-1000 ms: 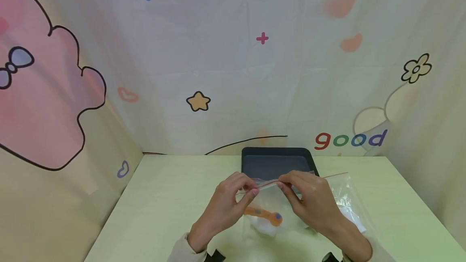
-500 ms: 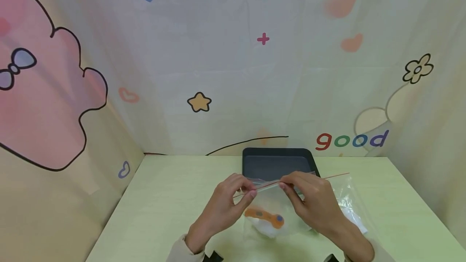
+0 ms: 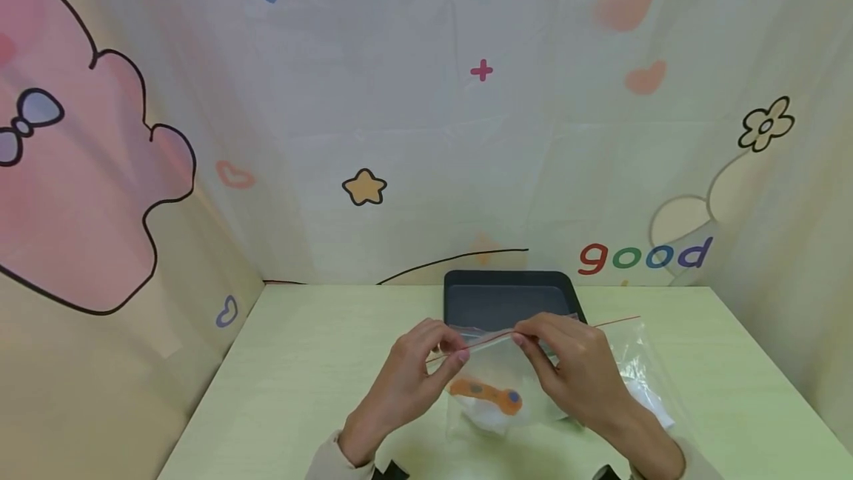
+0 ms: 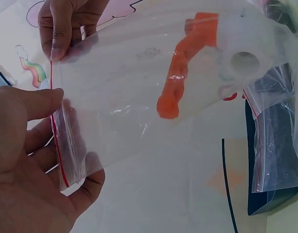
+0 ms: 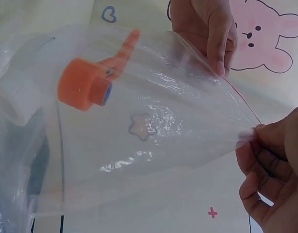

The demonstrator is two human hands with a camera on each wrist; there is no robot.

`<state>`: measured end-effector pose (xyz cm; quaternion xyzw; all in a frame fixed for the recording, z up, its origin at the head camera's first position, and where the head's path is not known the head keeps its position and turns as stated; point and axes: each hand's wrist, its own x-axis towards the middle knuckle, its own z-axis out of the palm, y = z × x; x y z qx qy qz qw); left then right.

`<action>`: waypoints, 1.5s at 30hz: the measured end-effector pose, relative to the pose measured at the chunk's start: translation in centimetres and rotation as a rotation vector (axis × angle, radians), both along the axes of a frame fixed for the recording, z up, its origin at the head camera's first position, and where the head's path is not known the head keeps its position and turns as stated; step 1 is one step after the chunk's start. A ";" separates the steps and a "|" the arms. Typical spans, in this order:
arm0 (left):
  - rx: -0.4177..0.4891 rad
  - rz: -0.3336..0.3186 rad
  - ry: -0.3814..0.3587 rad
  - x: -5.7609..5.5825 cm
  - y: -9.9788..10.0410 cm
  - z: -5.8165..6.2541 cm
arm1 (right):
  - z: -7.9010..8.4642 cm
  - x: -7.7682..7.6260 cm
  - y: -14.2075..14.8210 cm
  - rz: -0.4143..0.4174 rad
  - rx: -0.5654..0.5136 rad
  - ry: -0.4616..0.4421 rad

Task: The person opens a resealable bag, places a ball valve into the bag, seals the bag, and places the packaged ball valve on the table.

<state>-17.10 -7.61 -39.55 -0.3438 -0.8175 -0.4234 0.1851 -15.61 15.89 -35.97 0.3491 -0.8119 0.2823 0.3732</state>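
Both hands hold up a clear zip bag (image 3: 492, 363) by its red-lined top edge in the head view. The left hand (image 3: 415, 372) pinches the zip strip between thumb and fingers. A short way along the same strip, the right hand (image 3: 574, 367) pinches it too. Inside the bag lie an orange elongated piece (image 3: 485, 395) with a blue spot at its wide end and a white roll (image 3: 485, 416). From the right wrist, the orange piece (image 5: 79, 83) shows a thick round end with a stub; the left wrist view shows the hole in the white roll (image 4: 243, 63).
A dark rectangular tray (image 3: 506, 296) stands at the back of the pale table (image 3: 313, 376), against a printed curtain. Another clear zip bag (image 3: 633, 354) with something white in it lies to the right, partly behind the right hand and forearm.
The left fingers have shifted slightly left along the zip, showing more of the red line. The bag's contents have swung a little to the right. The right hand keeps its pinch.
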 end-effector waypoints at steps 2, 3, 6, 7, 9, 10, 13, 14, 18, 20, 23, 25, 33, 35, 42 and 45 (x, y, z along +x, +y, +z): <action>0.000 -0.009 -0.028 0.0 -0.1 -0.1 | 0.0 0.0 0.2 0.001 -0.006 -0.006; 0.002 -0.015 -0.034 0.1 -0.1 -0.1 | 0.0 0.0 0.3 0.002 -0.010 -0.009; 0.007 -0.023 -0.024 0.1 0.0 -0.2 | -0.1 0.0 0.5 0.005 -0.019 -0.011; 0.007 -0.025 -0.010 0.1 0.1 -0.2 | -0.1 -0.1 0.5 0.007 -0.022 -0.010; 0.006 -0.019 0.016 0.1 0.2 -0.2 | -0.1 -0.1 0.5 0.010 -0.026 -0.006; 0.006 -0.015 0.026 0.1 0.2 -0.2 | -0.1 -0.1 0.5 0.012 -0.027 -0.003; 0.006 -0.007 0.022 0.0 0.1 -0.2 | -0.1 -0.1 0.4 0.010 -0.026 -0.004; 0.006 -0.003 0.010 0.0 0.1 -0.3 | -0.1 0.0 0.4 0.006 -0.024 -0.004; 0.003 -0.008 -0.031 0.1 -0.3 -0.4 | 0.0 -0.1 0.3 -0.002 -0.029 0.016; 0.005 -0.017 -0.032 0.1 -0.4 -0.5 | 0.1 -0.1 0.3 -0.001 -0.037 0.040; 0.017 -0.026 -0.004 0.0 -0.4 -0.5 | 0.2 -0.2 0.3 0.001 -0.050 0.043; 0.024 -0.020 0.020 -0.1 -0.3 -0.6 | 0.1 -0.2 0.4 -0.001 -0.049 0.026; 0.008 0.008 -0.030 0.0 -0.5 -0.5 | 0.0 -0.3 0.5 -0.006 -0.043 0.007; 0.008 0.010 -0.058 0.1 -0.6 -0.6 | 0.1 -0.2 0.6 -0.010 -0.043 0.011; 0.035 0.011 -0.018 -0.1 -0.7 -0.8 | 0.1 -0.1 0.7 -0.002 -0.056 0.013; 0.041 0.015 -0.015 -0.1 -0.7 -0.9 | 0.0 -0.1 0.8 -0.007 -0.055 0.001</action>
